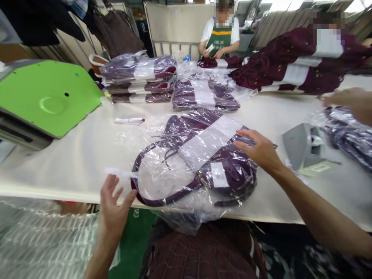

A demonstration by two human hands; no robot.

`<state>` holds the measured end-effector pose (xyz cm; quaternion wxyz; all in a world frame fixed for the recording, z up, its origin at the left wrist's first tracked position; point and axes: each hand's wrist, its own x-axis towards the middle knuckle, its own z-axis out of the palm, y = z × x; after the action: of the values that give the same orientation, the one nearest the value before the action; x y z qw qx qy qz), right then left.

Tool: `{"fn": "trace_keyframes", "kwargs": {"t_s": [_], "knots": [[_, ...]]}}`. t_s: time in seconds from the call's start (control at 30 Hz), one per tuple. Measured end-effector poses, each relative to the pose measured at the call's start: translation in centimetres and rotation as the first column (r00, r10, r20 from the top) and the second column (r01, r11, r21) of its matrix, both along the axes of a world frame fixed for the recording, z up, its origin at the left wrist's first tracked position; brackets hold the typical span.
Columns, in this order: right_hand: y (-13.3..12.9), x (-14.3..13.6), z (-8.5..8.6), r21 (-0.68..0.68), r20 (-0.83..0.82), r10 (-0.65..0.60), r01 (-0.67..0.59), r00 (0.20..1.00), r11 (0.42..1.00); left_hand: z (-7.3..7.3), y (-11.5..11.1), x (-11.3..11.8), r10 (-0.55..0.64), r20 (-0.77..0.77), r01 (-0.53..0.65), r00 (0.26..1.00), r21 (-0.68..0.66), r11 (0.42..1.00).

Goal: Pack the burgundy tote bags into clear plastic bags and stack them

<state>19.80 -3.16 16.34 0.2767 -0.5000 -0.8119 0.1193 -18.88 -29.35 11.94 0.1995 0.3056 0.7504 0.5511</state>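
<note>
A dark maroon bag (232, 164) lies flat at the table's front edge inside a clear plastic bag (162, 176). Its strap curves out in a loop to the left. White paper (209, 140) is laid diagonally across it, and a small white label shows near the right end. My left hand (114, 197) is by the loop, fingers apart and nothing in them; I cannot tell whether the thumb touches the plastic. Over the bag's right end, my right hand (257, 149) has its fingers stretched out, at or just above the plastic.
Wrapped bags are stacked (138, 79) at the back, beside another wrapped bag (205, 95). A green panel (49, 97) stands left, a grey tape dispenser (302, 147) right. Across the table is a person in a green apron (220, 40). Another person's hand (348, 100) reaches in at right.
</note>
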Motion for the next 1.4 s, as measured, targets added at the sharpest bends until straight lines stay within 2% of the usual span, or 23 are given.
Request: {"fn": "trace_keyframes", "kwargs": {"t_s": [0.07,0.13,0.2,0.27,0.33,0.4,0.47,0.5,0.57,0.6,0.67,0.73,0.77,0.8,0.87,0.97,1.03,1.07,1.1,1.17,1.27,1.33,1.4], "knots": [[-4.4,-1.2,0.4,-0.093,0.034,0.326,-0.321,0.945,0.942,0.0,-0.1,0.0,-0.115,-0.345,0.106,0.932,-0.045,0.993],[-7.8,-2.0,-0.7,-0.111,0.132,0.479,-0.467,0.868,0.877,-0.2,0.1,0.2,-0.3,-0.548,0.255,0.781,-0.159,0.954],[-9.7,-2.2,-2.8,-0.049,0.203,0.476,-0.477,0.856,0.878,-0.8,0.4,0.4,-0.437,-0.66,0.353,0.61,-0.268,0.897],[-10.5,-1.9,-4.9,0.004,0.188,0.46,-0.469,0.868,0.883,-1.4,0.6,0.4,-0.51,-0.718,0.392,0.474,-0.346,0.852],[-10.7,-1.4,-5.7,0.044,0.121,0.465,-0.473,0.877,0.88,-1.5,0.6,0.0,-0.515,-0.746,0.404,0.422,-0.354,0.844],[-10.8,-0.9,-4.7,0.095,0.051,0.455,-0.458,0.889,0.884,-0.8,0.4,-0.4,-0.445,-0.76,0.382,0.473,-0.278,0.881],[-11.3,-0.9,-2.2,0.154,-0.026,0.429,-0.42,0.903,0.894,0.4,0.2,-0.7,-0.363,-0.754,0.374,0.548,-0.168,0.912],[-11.8,-1.2,-0.7,0.165,-0.074,0.432,-0.417,0.899,0.894,0.9,0.2,-0.8,-0.363,-0.746,0.403,0.559,-0.138,0.905],[-13.5,-2.6,2.0,0.096,-0.183,0.518,-0.509,0.836,0.855,1.4,0.1,-0.8,-0.486,-0.73,0.536,0.481,-0.194,0.822],[-14.6,-3.5,2.8,0.008,-0.243,0.589,-0.605,0.771,0.796,1.3,0.1,-0.7,-0.577,-0.711,0.601,0.402,-0.27,0.752],[-17.3,-5.9,3.0,-0.216,-0.359,0.714,-0.798,0.601,0.563,0.5,0.2,-0.5,-0.715,-0.653,0.658,0.249,-0.428,0.62],[-19.7,-8.9,1.3,-0.39,-0.446,0.752,-0.862,0.486,0.325,-0.2,0.4,-0.6,-0.761,-0.621,0.638,0.188,-0.512,0.575],[-20.7,-10.6,0.1,-0.442,-0.473,0.753,-0.862,0.458,0.248,-0.2,0.6,-0.6,-0.762,-0.621,0.629,0.183,-0.522,0.576],[-21.5,-12.4,-1.2,-0.477,-0.49,0.749,-0.856,0.446,0.197,0.1,0.9,-0.7,-0.754,-0.631,0.632,0.18,-0.513,0.58],[-22.4,-16.2,-3.5,-0.526,-0.53,0.712,-0.837,0.46,0.149,2.2,1.7,-0.6,-0.723,-0.669,0.676,0.172,-0.453,0.58],[-22.6,-21.3,-4.6,-0.573,-0.632,0.563,-0.81,0.533,0.124,7.4,3.5,0.0,-0.674,-0.717,0.76,0.177,-0.336,0.556],[-21.9,-23.2,-3.7,-0.58,-0.702,0.403,-0.799,0.588,0.156,11.1,5.0,1.0,-0.637,-0.744,0.765,0.204,-0.284,0.577],[-21.4,-23.6,-2.9,-0.578,-0.723,0.315,-0.788,0.615,0.211,12.7,5.8,1.6,-0.609,-0.762,0.751,0.222,-0.265,0.605],[-20.7,-23.7,-2.1,-0.572,-0.739,0.224,-0.767,0.636,0.29,14.2,6.7,2.4,-0.574,-0.783,0.73,0.242,-0.243,0.639],[-18.9,-23.0,-0.3,-0.535,-0.765,0.051,-0.676,0.643,0.508,16.6,8.3,4.2,-0.517,-0.812,0.691,0.269,-0.211,0.692],[-15.3,-21.1,1.7,-0.394,-0.801,-0.075,-0.429,0.594,0.813,19.7,10.1,7.4,-0.512,-0.818,0.708,0.262,-0.198,0.678],[-12.6,-19.3,2.4,-0.282,-0.757,-0.091,-0.198,0.647,0.939,21.8,10.7,9.4,-0.528,-0.821,0.731,0.216,-0.223,0.645],[-10.0,-16.9,2.6,-0.15,-0.602,-0.082,-0.011,0.794,0.989,23.7,11.0,10.9,-0.526,-0.843,0.722,0.112,-0.295,0.626]]}}
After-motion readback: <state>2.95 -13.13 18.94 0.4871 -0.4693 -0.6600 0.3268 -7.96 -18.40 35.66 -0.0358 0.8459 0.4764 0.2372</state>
